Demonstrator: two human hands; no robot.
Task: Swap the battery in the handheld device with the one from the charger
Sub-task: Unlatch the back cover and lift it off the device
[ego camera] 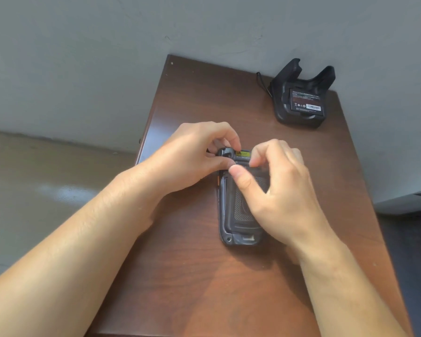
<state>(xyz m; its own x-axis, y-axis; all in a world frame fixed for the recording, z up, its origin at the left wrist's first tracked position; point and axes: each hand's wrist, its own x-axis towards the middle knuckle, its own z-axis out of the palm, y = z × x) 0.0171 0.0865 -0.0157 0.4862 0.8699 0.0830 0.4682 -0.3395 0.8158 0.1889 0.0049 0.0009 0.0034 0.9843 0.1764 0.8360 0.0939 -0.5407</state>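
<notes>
A black handheld device (231, 215) lies back side up in the middle of the brown wooden table (192, 276). Its textured back cover is on, and a yellow label shows at its far end. My left hand (192, 156) grips the far left corner of the device. My right hand (275, 188) rests over its upper right part, with the thumb and fingertips pinching at the far end near the label. A black charger cradle (301, 96) stands at the table's far right corner with a black battery (306, 102) sitting in it, label up.
A thin black cord (263, 81) runs from the cradle's left side. The table stands against a grey wall (131, 57). The floor lies to the left, below the table's left edge.
</notes>
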